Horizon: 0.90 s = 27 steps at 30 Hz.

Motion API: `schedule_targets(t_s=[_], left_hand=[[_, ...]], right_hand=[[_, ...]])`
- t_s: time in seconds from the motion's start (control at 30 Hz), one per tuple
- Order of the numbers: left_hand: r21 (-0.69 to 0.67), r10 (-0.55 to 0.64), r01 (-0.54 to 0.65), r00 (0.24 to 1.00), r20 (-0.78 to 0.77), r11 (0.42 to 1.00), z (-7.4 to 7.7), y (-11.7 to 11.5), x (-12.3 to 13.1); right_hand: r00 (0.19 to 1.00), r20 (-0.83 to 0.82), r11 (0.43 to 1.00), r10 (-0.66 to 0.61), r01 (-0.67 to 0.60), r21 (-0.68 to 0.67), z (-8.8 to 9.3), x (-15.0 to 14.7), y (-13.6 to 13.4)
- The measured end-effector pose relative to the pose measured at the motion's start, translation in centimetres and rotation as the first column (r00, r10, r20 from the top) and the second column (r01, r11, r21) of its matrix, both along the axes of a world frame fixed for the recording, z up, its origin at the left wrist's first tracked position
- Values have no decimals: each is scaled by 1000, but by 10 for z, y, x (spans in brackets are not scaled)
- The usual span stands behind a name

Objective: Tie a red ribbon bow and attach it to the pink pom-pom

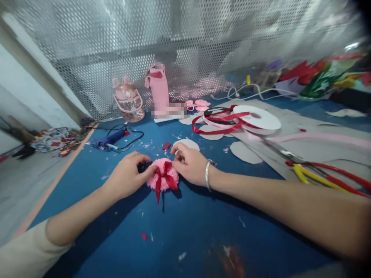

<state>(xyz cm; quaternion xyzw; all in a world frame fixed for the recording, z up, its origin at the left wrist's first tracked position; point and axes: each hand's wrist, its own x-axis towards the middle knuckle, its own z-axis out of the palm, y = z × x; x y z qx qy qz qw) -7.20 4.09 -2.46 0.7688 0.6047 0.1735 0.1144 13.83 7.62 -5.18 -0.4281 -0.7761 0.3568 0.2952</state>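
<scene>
A fluffy pink round piece (150, 183) lies at the middle of the blue table (145, 239), with a dark red ribbon bow (164, 178) on top of it, its tails hanging toward me. My left hand (127, 173) grips the piece's left side, thumb on top beside the bow's left loop. At the right edge, my right hand (189, 164) has its fingers curled, thumb and fingertips at the bow's right loop. A silvery bangle circles my right wrist. The undersides of the piece and some fingertips are hidden.
A blue glue gun (108, 139) with a black cord lies at the left. Behind are a pink bottle (129, 101) and a pink phone-like stand (159, 88). Ribbon spools (263, 117), grey card discs (245, 151) and red-yellow handled scissors (307, 172) lie at the right.
</scene>
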Motion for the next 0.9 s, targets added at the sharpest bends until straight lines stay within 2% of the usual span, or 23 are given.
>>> schedule_targets(t_s=[0.2, 0.33, 0.43, 0.53, 0.67, 0.73, 0.83, 0.9], left_hand=[[-25, 155, -153, 981, 118, 988, -7, -21, 24], [26, 216, -222, 965, 151, 975, -11, -27, 27], [58, 253, -264, 955, 153, 963, -8, -31, 25], [34, 252, -257, 961, 114, 966, -2, -39, 23], [-57, 116, -113, 992, 45, 992, 1, -45, 21], [-113, 71, -64, 996, 57, 992, 2, -45, 20], [-164, 148, -127, 982, 121, 978, 5, -42, 16], [-169, 215, -197, 972, 97, 966, 9, -41, 14]], right_hand=[[999, 38, 1000, 19, -19, -17, 4, -7, 15], [989, 121, 995, 83, -75, -70, 8, -10, 24], [983, 148, 994, 105, -100, -44, 7, -9, 20], [986, 152, 997, 73, -78, 28, 5, -7, 13], [984, 147, 991, 100, -113, 77, 6, -4, 7], [982, 147, 988, 120, -133, 84, 7, -2, 5], [983, 139, 987, 123, -136, 85, 9, 0, 2], [987, 123, 990, 106, -116, 81, 8, 1, 0]])
